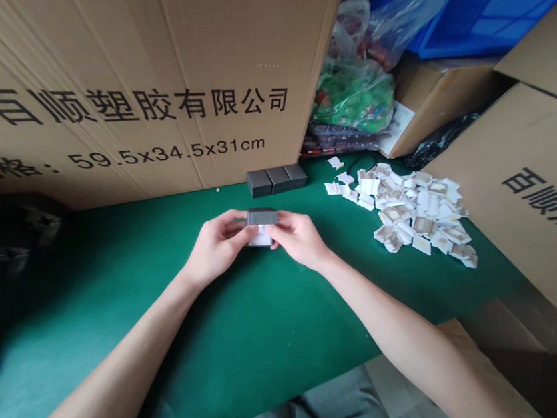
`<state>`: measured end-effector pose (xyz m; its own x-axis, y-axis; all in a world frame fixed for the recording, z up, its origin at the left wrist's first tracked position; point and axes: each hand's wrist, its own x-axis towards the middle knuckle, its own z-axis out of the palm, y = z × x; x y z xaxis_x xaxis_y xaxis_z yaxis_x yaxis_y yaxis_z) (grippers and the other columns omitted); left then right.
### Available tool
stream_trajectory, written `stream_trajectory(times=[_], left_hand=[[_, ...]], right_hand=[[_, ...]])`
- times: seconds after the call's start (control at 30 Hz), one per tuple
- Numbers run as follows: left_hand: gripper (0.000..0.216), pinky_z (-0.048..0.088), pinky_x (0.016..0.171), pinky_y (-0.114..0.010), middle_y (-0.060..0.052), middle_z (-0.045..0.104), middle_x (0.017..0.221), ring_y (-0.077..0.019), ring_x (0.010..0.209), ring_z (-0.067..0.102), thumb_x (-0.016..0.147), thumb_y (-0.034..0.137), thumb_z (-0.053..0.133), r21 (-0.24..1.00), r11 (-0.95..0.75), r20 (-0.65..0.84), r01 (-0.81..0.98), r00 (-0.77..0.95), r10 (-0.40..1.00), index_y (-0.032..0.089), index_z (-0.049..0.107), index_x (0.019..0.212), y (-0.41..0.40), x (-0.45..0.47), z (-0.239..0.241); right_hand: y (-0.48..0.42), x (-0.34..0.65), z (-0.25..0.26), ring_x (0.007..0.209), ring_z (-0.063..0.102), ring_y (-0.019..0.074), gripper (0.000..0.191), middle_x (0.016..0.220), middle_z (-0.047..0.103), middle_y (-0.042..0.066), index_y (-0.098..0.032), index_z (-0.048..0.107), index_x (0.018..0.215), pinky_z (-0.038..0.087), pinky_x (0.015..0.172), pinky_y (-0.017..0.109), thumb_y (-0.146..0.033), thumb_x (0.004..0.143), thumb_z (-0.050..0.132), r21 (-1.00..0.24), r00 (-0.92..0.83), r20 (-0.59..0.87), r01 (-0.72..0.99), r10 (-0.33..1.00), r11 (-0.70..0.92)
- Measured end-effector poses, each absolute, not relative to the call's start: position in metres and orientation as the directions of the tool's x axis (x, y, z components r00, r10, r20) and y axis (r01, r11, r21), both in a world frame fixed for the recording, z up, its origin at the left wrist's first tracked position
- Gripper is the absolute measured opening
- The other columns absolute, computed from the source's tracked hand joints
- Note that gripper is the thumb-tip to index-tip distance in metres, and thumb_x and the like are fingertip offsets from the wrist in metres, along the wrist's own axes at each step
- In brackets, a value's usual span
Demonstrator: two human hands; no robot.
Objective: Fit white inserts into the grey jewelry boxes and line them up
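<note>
Between my two hands is a small dark grey box [262,217], its lid tilted up and a white lining showing inside. My left hand [218,246] grips its left side, thumb at the white part. On the right side, my right hand [299,235] holds the same box with thumb and fingers. Just beyond, a row of 3 closed dark grey boxes [278,180] stands against the big carton. To the right lies a heap of folded white card pieces [422,206], some with greyish-brown faces.
A large printed cardboard carton [142,70] walls off the back of the green table [252,333]. Black items [7,260] are piled at the left. Plastic bags with green contents [356,96], a blue bin [501,2] and another carton [522,188] stand at the right.
</note>
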<state>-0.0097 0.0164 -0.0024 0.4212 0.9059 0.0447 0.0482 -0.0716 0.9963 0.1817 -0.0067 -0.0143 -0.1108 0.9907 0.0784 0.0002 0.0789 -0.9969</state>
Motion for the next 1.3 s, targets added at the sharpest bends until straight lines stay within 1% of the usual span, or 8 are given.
stream_trajectory(times=[0.23, 0.5, 0.67, 0.8, 0.9, 1.03, 1.13, 1.3], left_hand=[[0.045, 0.06, 0.09, -0.04, -0.011, 0.079, 0.109, -0.0262, 0.096, 0.075, 0.087, 0.05, 0.074, 0.998, -0.052, 0.03, 0.04, 0.424, 0.905, 0.016, 0.068, 0.116, 0.0151, -0.0077, -0.001], [0.054, 0.06, 0.095, -0.04, -0.014, 0.074, 0.124, -0.0278, 0.11, 0.072, 0.086, 0.053, 0.074, 0.997, -0.073, 0.06, 0.016, 0.4, 0.915, 0.015, 0.066, 0.123, 0.0136, -0.0047, 0.0046], [0.056, 0.058, 0.098, -0.04, -0.014, 0.071, 0.131, -0.0279, 0.11, 0.072, 0.084, 0.051, 0.076, 0.994, -0.091, 0.058, 0.053, 0.442, 0.895, 0.016, 0.065, 0.128, 0.0148, -0.0072, 0.0049], [0.08, 0.059, 0.096, -0.042, -0.016, 0.064, 0.141, -0.0293, 0.114, 0.07, 0.077, 0.043, 0.084, 0.993, -0.098, 0.056, 0.059, 0.495, 0.867, 0.018, 0.051, 0.145, 0.015, -0.008, 0.0031], [0.095, 0.061, 0.094, -0.043, -0.017, 0.064, 0.139, -0.0306, 0.116, 0.069, 0.074, 0.039, 0.087, 0.995, -0.081, 0.038, 0.057, 0.542, 0.84, 0.019, 0.04, 0.154, 0.0148, -0.0074, 0.0003], [0.083, 0.06, 0.094, -0.044, -0.017, 0.068, 0.133, -0.0288, 0.11, 0.071, 0.077, 0.038, 0.084, 0.992, -0.103, 0.05, 0.071, 0.531, 0.846, 0.016, 0.046, 0.147, 0.0149, -0.0066, -0.0008], [0.074, 0.059, 0.095, -0.045, -0.017, 0.067, 0.134, -0.0284, 0.11, 0.07, 0.079, 0.04, 0.082, 0.988, -0.128, 0.066, 0.084, 0.518, 0.853, 0.017, 0.05, 0.142, 0.0152, -0.0066, 0.0003], [0.074, 0.06, 0.091, -0.045, -0.016, 0.071, 0.125, -0.0287, 0.105, 0.072, 0.077, 0.043, 0.083, 0.983, -0.145, 0.064, 0.113, 0.53, 0.845, 0.017, 0.052, 0.14, 0.0152, -0.0075, 0.0017]], right_hand=[[-0.0057, 0.183, -0.0144, 0.073, 0.067, 0.0156, 0.04, 0.097, 0.077, 0.007, -0.019, 0.075, 0.109, 0.061, 0.059, 0.029, -0.046, 0.081, 0.074, -0.998, -0.098, 0.059, -0.009, 0.993, 0.058], [-0.0077, 0.1829, -0.0111, 0.092, 0.071, 0.0198, 0.046, 0.111, 0.075, 0.006, -0.023, 0.067, 0.123, 0.06, 0.063, 0.027, -0.042, 0.082, 0.077, -0.997, -0.16, 0.078, -0.039, 0.984, 0.073], [-0.0064, 0.1839, -0.0121, 0.089, 0.071, 0.019, 0.042, 0.111, 0.075, 0.007, -0.022, 0.067, 0.118, 0.058, 0.059, 0.025, -0.04, 0.082, 0.077, -0.995, -0.156, 0.081, -0.067, 0.984, 0.071], [-0.005, 0.1846, -0.0121, 0.086, 0.069, 0.0187, 0.039, 0.108, 0.075, 0.007, -0.022, 0.069, 0.113, 0.058, 0.06, 0.027, -0.045, 0.082, 0.076, -0.995, -0.118, 0.062, -0.089, 0.991, 0.051], [-0.0051, 0.1849, -0.0104, 0.088, 0.069, 0.0203, 0.04, 0.107, 0.075, 0.008, -0.021, 0.07, 0.11, 0.059, 0.063, 0.029, -0.049, 0.082, 0.076, -0.995, -0.106, 0.044, -0.095, 0.993, 0.034], [-0.0058, 0.1862, -0.0084, 0.088, 0.069, 0.0202, 0.044, 0.105, 0.075, 0.007, -0.022, 0.07, 0.111, 0.06, 0.064, 0.03, -0.053, 0.081, 0.076, -0.993, -0.126, 0.029, -0.117, 0.992, 0.014], [-0.005, 0.1879, -0.0087, 0.088, 0.069, 0.0191, 0.044, 0.106, 0.074, 0.007, -0.022, 0.071, 0.112, 0.06, 0.067, 0.029, -0.058, 0.087, 0.068, -0.989, -0.157, 0.043, -0.147, 0.987, 0.02], [-0.0018, 0.1896, -0.0118, 0.079, 0.07, 0.0196, 0.062, 0.104, 0.074, 0.011, -0.018, 0.071, 0.108, 0.059, 0.059, 0.03, -0.074, 0.089, 0.053, -0.971, -0.138, -0.014, -0.236, 0.99, -0.047]])
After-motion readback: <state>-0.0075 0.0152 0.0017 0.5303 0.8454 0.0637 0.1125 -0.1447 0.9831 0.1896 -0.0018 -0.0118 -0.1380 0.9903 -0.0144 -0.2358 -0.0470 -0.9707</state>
